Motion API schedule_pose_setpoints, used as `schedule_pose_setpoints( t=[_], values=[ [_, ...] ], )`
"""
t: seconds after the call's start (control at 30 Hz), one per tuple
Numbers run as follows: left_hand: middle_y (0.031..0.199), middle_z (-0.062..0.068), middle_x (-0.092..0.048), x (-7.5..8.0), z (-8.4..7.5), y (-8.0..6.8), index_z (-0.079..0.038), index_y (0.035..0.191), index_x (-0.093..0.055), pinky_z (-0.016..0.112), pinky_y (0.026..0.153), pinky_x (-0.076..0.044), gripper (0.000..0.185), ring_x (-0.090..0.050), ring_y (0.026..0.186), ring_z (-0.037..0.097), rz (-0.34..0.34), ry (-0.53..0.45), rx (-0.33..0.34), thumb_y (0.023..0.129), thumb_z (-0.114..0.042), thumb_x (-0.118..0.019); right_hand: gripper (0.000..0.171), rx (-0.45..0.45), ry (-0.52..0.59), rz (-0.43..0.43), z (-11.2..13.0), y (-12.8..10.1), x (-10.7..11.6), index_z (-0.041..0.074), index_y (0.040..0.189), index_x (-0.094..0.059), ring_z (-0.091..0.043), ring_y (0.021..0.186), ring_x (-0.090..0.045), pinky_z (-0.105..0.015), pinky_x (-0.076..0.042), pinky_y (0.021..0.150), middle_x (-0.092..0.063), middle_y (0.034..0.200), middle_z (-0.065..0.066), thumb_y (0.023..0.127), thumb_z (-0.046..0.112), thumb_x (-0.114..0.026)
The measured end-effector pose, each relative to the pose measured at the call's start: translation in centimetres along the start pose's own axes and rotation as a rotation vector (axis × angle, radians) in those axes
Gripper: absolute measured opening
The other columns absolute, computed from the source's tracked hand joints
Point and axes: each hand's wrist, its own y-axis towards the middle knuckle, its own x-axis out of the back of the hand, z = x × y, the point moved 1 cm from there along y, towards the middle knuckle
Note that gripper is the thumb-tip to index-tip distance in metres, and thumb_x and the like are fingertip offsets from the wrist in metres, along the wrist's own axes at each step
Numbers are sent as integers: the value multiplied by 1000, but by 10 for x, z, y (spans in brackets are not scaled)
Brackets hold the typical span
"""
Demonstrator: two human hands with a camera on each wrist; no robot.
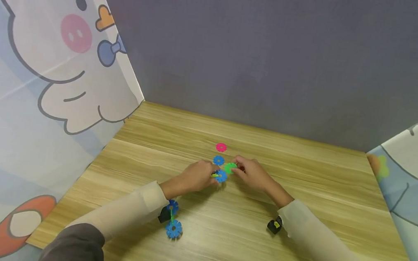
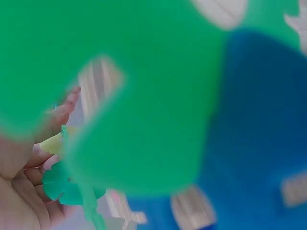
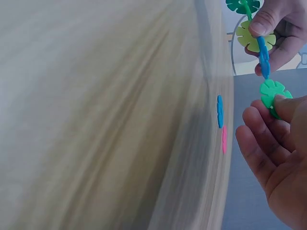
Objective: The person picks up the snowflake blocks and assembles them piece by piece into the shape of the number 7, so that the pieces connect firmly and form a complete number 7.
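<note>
On the wooden table (image 1: 302, 176) my two hands meet at the middle. My left hand (image 1: 214, 177) pinches a short chain of interlocked snowflake discs (image 1: 220, 176). In the right wrist view that chain (image 3: 254, 36) shows a dark green, a yellow-green and an edge-on blue disc. My right hand (image 1: 236, 170) pinches a bright green disc (image 1: 230, 168) between thumb and fingers, and the green disc (image 3: 272, 92) touches the blue end of the chain. In the left wrist view my left hand (image 2: 29, 187) holds green and yellow pieces behind a large blur.
A loose blue disc (image 1: 219, 160) and a pink disc (image 1: 221, 147) lie flat just beyond the hands. Another small assembly of two blue discs on a green one (image 1: 173, 220) lies by my left wrist. Cartoon-printed panels stand left and right, a grey wall behind.
</note>
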Motion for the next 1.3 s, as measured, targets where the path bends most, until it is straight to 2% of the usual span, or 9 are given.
schedule_pose_setpoints(
  t=[0.33,0.63,1.0,1.3],
  values=[
    [75,-5,-62,0,1,0,-12,101,-70,18,56,-42,28,-51,69,5,-18,1,-13,83,-32,-75,7,-9,19,12,-4,-8,-1,18,101,-62,-3,57,-47,-20,-43,54,-67,75,1,94,20,-62],
    [68,-8,-54,1,0,0,-14,86,-65,18,54,-40,19,-47,65,5,-16,-1,-37,84,-31,-74,4,30,5,-16,-6,-11,-2,21,97,-64,-1,58,-46,-19,-42,53,-56,69,12,92,21,-64],
    [65,-9,-49,-1,0,2,-16,80,-61,19,54,-38,21,-45,64,5,-11,11,-42,84,-32,-74,7,66,-41,-32,-3,-11,-1,20,98,-65,-1,61,-47,-19,-44,55,-58,72,11,91,20,-66],
    [66,-8,-55,1,-3,2,-16,81,-63,19,56,-41,19,-48,64,4,-4,-16,-37,84,-32,-73,8,109,-98,-49,1,-9,-2,19,96,-67,1,58,-44,-18,-42,52,-56,70,11,89,16,-69]
  ],
)
